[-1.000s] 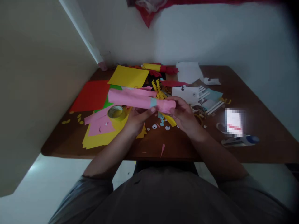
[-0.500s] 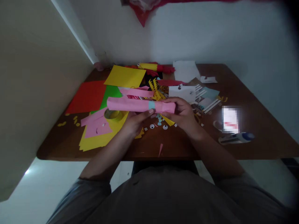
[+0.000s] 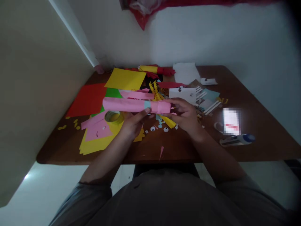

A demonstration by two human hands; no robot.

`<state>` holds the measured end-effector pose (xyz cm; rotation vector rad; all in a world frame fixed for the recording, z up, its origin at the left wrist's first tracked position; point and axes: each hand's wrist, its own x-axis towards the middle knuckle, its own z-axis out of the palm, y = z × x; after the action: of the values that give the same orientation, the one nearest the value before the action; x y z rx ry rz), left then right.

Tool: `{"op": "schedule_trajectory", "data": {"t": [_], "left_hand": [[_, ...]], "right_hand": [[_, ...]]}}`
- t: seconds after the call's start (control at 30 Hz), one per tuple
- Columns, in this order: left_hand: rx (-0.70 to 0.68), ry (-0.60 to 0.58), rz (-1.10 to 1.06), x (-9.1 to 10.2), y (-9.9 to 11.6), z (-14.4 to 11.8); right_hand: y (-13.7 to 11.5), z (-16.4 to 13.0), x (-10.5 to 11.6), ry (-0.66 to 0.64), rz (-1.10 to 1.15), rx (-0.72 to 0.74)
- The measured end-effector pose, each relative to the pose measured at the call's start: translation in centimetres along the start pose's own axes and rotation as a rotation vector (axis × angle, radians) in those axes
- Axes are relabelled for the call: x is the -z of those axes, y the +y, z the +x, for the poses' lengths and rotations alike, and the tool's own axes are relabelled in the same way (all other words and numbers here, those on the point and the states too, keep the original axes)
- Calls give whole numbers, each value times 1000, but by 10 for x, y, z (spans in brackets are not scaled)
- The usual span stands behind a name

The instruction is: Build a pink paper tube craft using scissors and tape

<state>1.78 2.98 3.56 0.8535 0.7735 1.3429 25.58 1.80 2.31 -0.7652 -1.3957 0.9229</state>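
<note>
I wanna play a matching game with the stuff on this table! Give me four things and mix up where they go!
Things:
1. pink paper tube
2. tape roll
3. big red sheet
4. yellow-and-red tube

Places:
A. flat on the left side of the table
B. held by the left hand and the right hand
C. at the back, near the wall
D. sitting on the yellow and pink paper pile

Right pairs: 1-B, 2-D, 3-A, 4-C

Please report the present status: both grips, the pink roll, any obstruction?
Left grip holds pink roll near its blue band. Right grip at the roll's right end, contact unclear. Tape roll close by left grip; nothing appears to block.
</note>
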Motion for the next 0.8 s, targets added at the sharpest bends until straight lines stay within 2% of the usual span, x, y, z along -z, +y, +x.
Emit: {"op": "schedule_trajectory", "data": {"t": [0.17, 0.43, 0.8], "left_hand": [[5, 17, -7, 0, 3, 2], [-10, 55, -24, -3, 5, 1], [-17, 26, -24, -3, 5, 2]], "right_hand": [[-2, 2, -2, -42, 55, -16], [-7, 4, 1, -27, 36, -14], [-8, 0, 1, -16, 48, -96]]}}
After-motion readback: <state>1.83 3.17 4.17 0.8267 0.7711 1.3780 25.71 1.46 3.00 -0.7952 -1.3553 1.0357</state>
